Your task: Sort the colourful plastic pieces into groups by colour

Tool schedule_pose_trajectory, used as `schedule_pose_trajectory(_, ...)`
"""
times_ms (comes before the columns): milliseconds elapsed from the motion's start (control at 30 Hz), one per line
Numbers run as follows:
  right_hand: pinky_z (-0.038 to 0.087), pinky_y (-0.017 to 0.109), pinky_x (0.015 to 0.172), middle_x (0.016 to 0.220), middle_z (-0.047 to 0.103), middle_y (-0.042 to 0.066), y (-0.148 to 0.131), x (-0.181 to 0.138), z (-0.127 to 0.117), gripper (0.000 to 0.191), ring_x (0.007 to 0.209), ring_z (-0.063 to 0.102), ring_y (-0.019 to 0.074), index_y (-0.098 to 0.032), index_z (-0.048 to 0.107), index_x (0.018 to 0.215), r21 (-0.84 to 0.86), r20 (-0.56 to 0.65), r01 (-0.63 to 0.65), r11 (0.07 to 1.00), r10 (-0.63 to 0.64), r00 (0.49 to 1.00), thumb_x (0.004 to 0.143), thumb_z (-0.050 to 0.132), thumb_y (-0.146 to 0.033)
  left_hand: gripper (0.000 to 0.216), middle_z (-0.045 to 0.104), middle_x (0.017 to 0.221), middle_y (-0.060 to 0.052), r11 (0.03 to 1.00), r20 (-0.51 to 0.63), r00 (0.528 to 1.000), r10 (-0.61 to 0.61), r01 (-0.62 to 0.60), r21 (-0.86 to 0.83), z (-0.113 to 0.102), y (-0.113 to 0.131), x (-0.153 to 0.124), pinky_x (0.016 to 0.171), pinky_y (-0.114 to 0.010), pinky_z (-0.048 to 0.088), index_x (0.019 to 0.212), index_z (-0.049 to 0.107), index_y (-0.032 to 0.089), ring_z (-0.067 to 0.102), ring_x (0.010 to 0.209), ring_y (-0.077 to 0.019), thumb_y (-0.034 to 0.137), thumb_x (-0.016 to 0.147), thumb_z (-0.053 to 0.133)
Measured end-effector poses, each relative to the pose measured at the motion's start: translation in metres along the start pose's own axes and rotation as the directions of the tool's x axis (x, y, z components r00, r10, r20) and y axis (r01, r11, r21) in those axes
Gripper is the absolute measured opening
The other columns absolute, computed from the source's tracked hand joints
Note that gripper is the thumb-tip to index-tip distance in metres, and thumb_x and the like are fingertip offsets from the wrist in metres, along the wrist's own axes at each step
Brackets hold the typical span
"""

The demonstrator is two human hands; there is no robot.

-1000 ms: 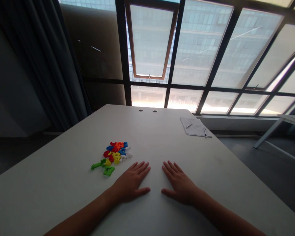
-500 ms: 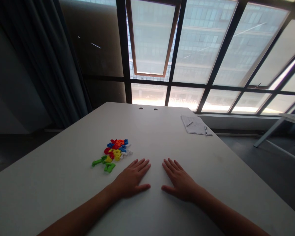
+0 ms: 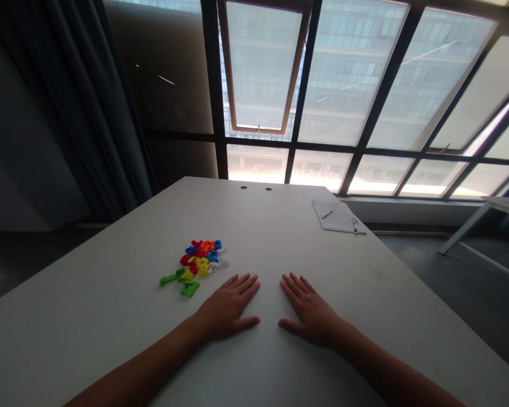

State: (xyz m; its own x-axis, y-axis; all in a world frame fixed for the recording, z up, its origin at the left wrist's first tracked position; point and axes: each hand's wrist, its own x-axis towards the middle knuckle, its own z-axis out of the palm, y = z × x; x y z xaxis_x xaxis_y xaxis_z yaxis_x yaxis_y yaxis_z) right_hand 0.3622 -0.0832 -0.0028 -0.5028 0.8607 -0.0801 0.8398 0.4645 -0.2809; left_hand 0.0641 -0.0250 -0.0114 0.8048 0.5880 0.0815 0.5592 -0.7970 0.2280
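My left hand [image 3: 228, 308] lies flat, palm down, on the white table [image 3: 275, 232], its fingers stretched out and holding nothing. Across a narrow gap, my right hand [image 3: 309, 311] rests flat in the same way, thumb pointing inward, also with nothing in it. Just beyond and left of my left hand is a loose pile of small plastic pieces [image 3: 201, 264] in red, orange, blue, yellow, white and green. A green piece [image 3: 189, 289] at the pile's near edge is closest to that hand, not touching it. The exact shapes are too small to make out.
Paper sheets [image 3: 337, 216] with writing lie at the table's far right edge, with a pen [image 3: 355, 225] and another pen [image 3: 327, 214] on them. Two round holes are near the far edge. Behind stand windows and a dark curtain [image 3: 89, 113]. Another table [image 3: 487, 217] stands at right.
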Motion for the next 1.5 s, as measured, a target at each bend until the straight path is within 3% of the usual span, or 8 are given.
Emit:
schedule_pose_trajectory(333, 0.006, 0.051, 0.130, 0.171, 0.009, 0.014, 0.001, 0.000, 0.002, 0.099, 0.159, 0.004, 0.0315, -0.012, 0.019, 0.165, -0.006, -0.011, 0.008, 1.000, -0.008, 1.000, 0.096, 0.038, -0.079, 0.085, 0.027, 0.169, -0.010, 1.000, 0.026, 1.000, -0.008, 0.008, -0.004, -0.001, 0.001, 0.001, 0.127, -0.051, 0.020, 0.164, 0.027, 0.025, 0.028, 0.155, -0.0319, 0.074, 0.097, 0.042)
schedule_pose_trajectory(900, 0.007, 0.052, 0.130, 0.171, 0.009, 0.013, 0.003, -0.001, 0.002, 0.098, 0.159, 0.005, 0.0322, -0.015, 0.017, 0.166, 0.016, -0.014, 0.012, 1.000, -0.012, 1.000, 0.095, 0.042, -0.078, 0.084, 0.030, 0.168, -0.009, 1.000, -0.032, 0.999, 0.021, -0.021, -0.020, 0.002, -0.002, -0.001, 0.127, -0.050, 0.023, 0.164, 0.026, 0.029, 0.031, 0.154, -0.0319, 0.072, 0.096, 0.048)
schedule_pose_trajectory(1133, 0.007, 0.052, 0.130, 0.171, 0.010, 0.014, 0.002, -0.001, 0.002, 0.097, 0.159, 0.005, 0.0321, -0.014, 0.020, 0.165, 0.017, -0.022, 0.014, 1.000, -0.014, 1.000, 0.095, 0.042, -0.077, 0.082, 0.035, 0.166, -0.009, 1.000, -0.023, 0.999, 0.024, -0.025, -0.009, -0.002, 0.000, 0.002, 0.126, -0.051, 0.027, 0.162, 0.034, 0.027, 0.036, 0.151, -0.0322, 0.072, 0.095, 0.049)
schedule_pose_trajectory(1233, 0.008, 0.053, 0.130, 0.171, 0.014, 0.012, 0.002, -0.002, 0.002, 0.090, 0.159, 0.008, 0.0321, -0.018, 0.025, 0.165, 0.024, -0.038, 0.026, 0.999, -0.025, 0.999, 0.097, 0.044, -0.074, 0.069, 0.050, 0.158, -0.007, 0.998, -0.053, 0.997, 0.057, -0.055, 0.028, -0.011, -0.013, 0.003, 0.126, -0.050, 0.028, 0.156, 0.046, 0.031, 0.047, 0.145, -0.0301, 0.066, 0.096, 0.052)
schedule_pose_trajectory(1300, 0.009, 0.054, 0.129, 0.171, 0.016, 0.011, 0.001, -0.002, 0.001, 0.085, 0.159, 0.009, 0.0323, -0.020, 0.029, 0.164, 0.032, -0.047, 0.025, 0.999, -0.023, 0.999, 0.098, 0.044, -0.072, 0.060, 0.054, 0.155, -0.005, 0.996, -0.091, 0.996, 0.017, -0.009, 0.089, -0.022, -0.029, 0.002, 0.127, -0.054, 0.023, 0.151, 0.052, 0.033, 0.048, 0.144, -0.0304, 0.061, 0.098, 0.052)
schedule_pose_trajectory(1500, 0.010, 0.054, 0.129, 0.171, 0.017, 0.009, 0.000, -0.003, -0.001, 0.080, 0.159, 0.010, 0.0321, -0.024, 0.033, 0.163, 0.070, -0.047, 0.007, 0.998, -0.004, 0.999, 0.099, 0.044, -0.071, 0.078, 0.026, 0.170, -0.007, 0.935, -0.188, 0.954, -0.233, 0.273, 0.227, -0.054, -0.092, -0.006, 0.127, -0.057, 0.011, 0.159, 0.041, 0.032, 0.026, 0.155, -0.0367, 0.074, 0.094, 0.046)
